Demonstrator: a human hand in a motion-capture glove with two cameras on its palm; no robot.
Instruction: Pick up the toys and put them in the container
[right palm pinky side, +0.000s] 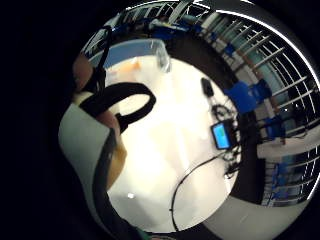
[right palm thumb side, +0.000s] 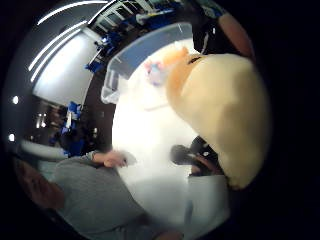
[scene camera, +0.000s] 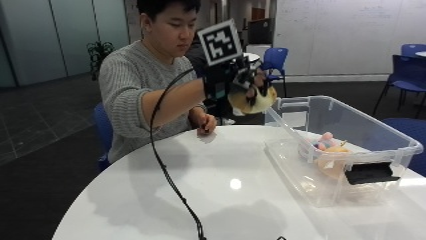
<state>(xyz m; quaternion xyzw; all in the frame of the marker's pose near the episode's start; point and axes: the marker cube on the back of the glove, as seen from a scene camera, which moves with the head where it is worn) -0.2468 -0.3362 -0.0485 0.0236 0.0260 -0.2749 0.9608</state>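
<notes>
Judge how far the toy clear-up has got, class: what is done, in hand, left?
Done: toys already lie in the container. In hand: the right hand grips a yellow toy above the table, short of the container. Left: dropping it in.

Blue chairs (scene camera: 274, 58) stand on dark floor (scene camera: 40, 120) before a white wall (scene camera: 333, 35).

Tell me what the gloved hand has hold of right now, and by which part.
The gloved right hand holds a yellow plush toy above the table, beside the clear container. Its fingers curl over the toy's top; which part of the toy that is cannot be told.
</notes>
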